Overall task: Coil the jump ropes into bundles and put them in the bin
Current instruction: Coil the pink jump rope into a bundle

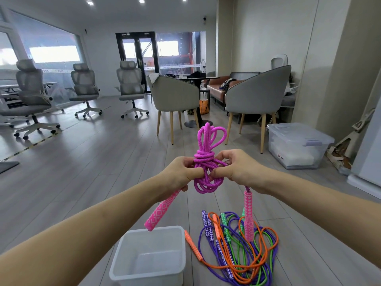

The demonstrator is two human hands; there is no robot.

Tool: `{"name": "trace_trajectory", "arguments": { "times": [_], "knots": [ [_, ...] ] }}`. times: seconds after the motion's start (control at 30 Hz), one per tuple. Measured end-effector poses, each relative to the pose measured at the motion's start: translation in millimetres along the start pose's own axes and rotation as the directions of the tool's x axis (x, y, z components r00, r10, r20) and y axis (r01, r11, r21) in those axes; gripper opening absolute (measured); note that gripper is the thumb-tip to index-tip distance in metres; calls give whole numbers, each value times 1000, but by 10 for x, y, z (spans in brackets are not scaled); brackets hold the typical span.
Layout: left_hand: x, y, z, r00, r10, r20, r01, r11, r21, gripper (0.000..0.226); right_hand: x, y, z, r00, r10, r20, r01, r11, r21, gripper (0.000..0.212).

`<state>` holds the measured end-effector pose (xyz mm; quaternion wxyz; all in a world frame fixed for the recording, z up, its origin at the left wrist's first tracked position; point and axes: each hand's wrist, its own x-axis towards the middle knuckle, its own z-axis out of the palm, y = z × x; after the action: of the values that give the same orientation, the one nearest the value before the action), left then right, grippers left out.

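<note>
Both the left hand [181, 174] and right hand [237, 170] hold fingers clamped on the coiled pink jump rope [206, 162], raised above the floor-standing translucent bin [148, 271] and loose ropes [243, 254].

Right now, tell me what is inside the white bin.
The white bin holds no ropes; its bare floor shows. One pink handle hangs above its far rim, hiding a bit of it.

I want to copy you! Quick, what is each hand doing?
Left hand: fingers curled round the pink rope bundle.
Right hand: fingers pinching the same pink rope bundle.
</note>
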<state>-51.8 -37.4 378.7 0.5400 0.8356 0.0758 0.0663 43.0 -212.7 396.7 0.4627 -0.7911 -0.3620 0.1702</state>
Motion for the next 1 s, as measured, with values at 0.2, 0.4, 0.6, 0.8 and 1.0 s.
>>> {"name": "trace_trajectory", "arguments": {
  "times": [0.2,0.4,0.6,0.8,1.0],
  "knots": [
    [-33,-42,34,999,32,3,-32,999,-11,19,5,79,43,999,-25,-26,25,1000,-17,28],
    [-57,-10,63,999,26,37,-22,995,-102,26,-31,57,48,999,-10,50,9,999,32,41],
    [-41,-31,98,999,5,48,1,993,-121,20,-26,41,10,989,57,135,-58,998,-1,37],
    [-20,-10,141,997,28,78,-17,991,-135,27,26,52,91,993,82,82,-72,990,-118,18],
    [7,35,93,998,4,69,27,903,-429,39,13,69,22,976,153,158,-170,980,100,12]
  ]
}}
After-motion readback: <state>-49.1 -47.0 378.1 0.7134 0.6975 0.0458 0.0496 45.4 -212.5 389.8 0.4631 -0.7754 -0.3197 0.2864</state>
